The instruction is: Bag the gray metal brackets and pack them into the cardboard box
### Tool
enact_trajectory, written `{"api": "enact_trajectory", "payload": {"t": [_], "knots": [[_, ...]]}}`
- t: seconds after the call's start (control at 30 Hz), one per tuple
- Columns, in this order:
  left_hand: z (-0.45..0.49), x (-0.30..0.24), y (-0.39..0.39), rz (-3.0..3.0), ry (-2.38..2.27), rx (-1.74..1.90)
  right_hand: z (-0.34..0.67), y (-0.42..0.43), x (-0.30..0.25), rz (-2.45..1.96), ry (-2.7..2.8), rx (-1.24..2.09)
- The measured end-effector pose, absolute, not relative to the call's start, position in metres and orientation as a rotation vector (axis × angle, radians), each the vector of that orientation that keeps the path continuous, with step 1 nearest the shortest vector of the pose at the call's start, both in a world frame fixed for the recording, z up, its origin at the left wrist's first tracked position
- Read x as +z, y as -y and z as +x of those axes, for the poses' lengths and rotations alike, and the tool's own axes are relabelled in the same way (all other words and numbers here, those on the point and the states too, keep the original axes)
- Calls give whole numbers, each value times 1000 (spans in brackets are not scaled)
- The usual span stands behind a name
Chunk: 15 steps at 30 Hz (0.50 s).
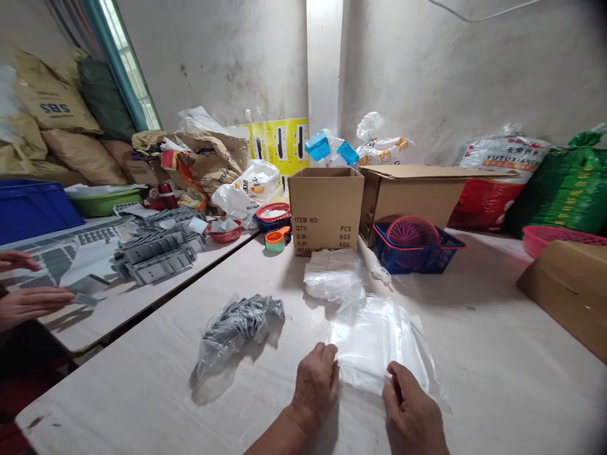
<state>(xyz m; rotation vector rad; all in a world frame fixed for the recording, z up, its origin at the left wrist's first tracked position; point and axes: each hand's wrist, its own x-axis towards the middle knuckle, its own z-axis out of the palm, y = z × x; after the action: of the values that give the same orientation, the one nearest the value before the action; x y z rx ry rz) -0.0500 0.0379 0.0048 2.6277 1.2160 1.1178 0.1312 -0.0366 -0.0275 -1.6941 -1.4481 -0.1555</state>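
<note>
A clear plastic bag [374,344] with something white and flat inside lies on the pale work table [478,354], low and just right of centre in the frame. Its loose corner trails toward the lower right, and its long axis seems to slant that way too, though the film's edges are hard to read. The person's left hand [315,388] sits at the bag's near left edge, with the fingers bent down onto the film. The right hand [410,411] is at the near right edge, closer to the trailing corner, with the fingers curled inward. Both hands are touching the bag, set narrowly apart, but whether either is pinching it can't be told.

Just beyond lies a folded clear packet [334,276], and to the left a clear bag of grey plastic parts [239,328]. A cardboard carton [326,212] stands at the top centre beside a blue plastic basket [417,251]. At the far left, separate from all this, a co-worker's hands [28,304] work over grey plastic pieces [156,256] on a second table [90,335] — well apart from the person's own.
</note>
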Motion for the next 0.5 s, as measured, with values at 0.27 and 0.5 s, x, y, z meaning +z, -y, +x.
{"api": "enact_trajectory", "payload": {"t": [0.27, 0.5], "knots": [[-49, 4, -38, 2620, -1287, 965, 130, 40, -22, -1699, 1452, -120], [-51, 25, -24, 2585, -1165, 900, 138, 40, -35, -1720, 1416, 22]]}}
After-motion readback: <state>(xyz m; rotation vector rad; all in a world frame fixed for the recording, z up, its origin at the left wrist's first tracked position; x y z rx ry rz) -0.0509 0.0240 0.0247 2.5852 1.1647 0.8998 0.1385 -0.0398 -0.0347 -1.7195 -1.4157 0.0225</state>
